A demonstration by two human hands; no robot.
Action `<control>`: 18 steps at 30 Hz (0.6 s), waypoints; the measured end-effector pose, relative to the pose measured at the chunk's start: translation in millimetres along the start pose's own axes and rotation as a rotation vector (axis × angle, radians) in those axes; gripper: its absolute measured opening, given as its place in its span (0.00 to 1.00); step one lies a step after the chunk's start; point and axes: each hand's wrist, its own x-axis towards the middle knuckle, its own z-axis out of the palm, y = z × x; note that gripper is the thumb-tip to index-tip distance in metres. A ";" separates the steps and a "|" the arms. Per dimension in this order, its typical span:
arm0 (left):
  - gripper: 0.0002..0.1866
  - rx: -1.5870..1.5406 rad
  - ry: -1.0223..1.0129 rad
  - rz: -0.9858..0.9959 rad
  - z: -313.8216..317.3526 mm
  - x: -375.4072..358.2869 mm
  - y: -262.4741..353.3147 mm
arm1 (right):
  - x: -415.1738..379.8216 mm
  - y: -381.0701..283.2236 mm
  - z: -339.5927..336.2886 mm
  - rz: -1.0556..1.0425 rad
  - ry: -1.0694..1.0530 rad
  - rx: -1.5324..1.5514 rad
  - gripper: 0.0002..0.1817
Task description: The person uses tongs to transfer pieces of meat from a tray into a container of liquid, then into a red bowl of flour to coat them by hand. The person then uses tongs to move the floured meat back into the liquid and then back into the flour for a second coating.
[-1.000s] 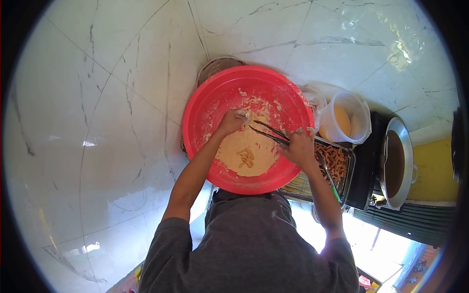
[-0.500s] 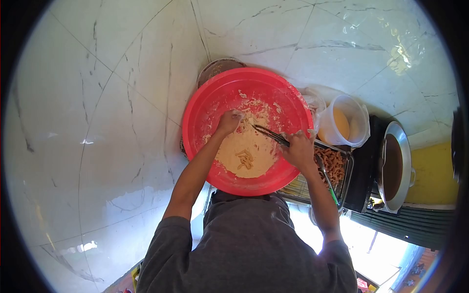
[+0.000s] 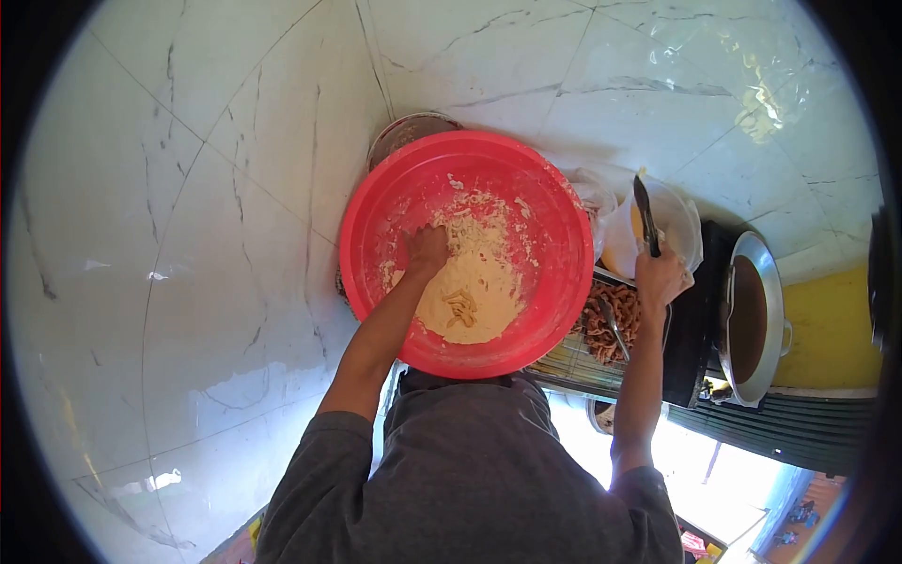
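Note:
A large red basin (image 3: 376, 202) holds pale flour (image 3: 474, 282), with a few coated strips (image 3: 460, 308) lying on it near the basin's front. My left hand (image 3: 428, 246) is inside the basin at the flour's left edge, its fingers curled down; what they hold, if anything, is hidden. My right hand (image 3: 661, 274) grips black tongs (image 3: 645, 209), which point up over the white bucket (image 3: 681, 230) of yellowish liquid. Something small and pale shows at the tongs' tip. Below this hand, brown strips (image 3: 615, 315) fill part of a tray.
A metal utensil (image 3: 615, 329) rests on the strips, beside a wire rack (image 3: 573, 362). Further right stands a wide metal pan (image 3: 775, 324) with brown liquid. Another round container (image 3: 413, 125) sits behind the basin, near the tiled wall (image 3: 272, 188).
My right hand has moved right with the tongs, from the basin to the bucket. My left hand has shifted slightly down and left within the basin.

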 end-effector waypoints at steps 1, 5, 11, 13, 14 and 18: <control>0.14 -0.017 0.007 -0.001 1.9 -0.2 -1.2 | 4.5 5.9 0.5 0.013 -0.041 -0.036 0.20; 0.13 -0.536 -0.055 -0.117 -18.1 1.2 -1.9 | 38.7 41.2 23.5 0.053 -0.282 -0.134 0.20; 0.13 -0.514 -0.041 -0.083 -29.6 4.7 -12.4 | 62.2 43.7 30.3 0.043 -0.508 -0.254 0.22; 0.13 -0.601 -0.086 -0.122 -27.8 7.2 -16.9 | 64.7 34.6 27.5 0.039 -0.562 -0.292 0.23; 0.13 -0.597 -0.081 -0.121 -25.9 8.2 -20.4 | 69.7 36.3 33.2 0.039 -0.595 -0.321 0.23; 0.13 -0.559 -0.031 -0.059 -12.1 8.5 -28.6 | 71.7 34.7 35.8 0.057 -0.618 -0.364 0.24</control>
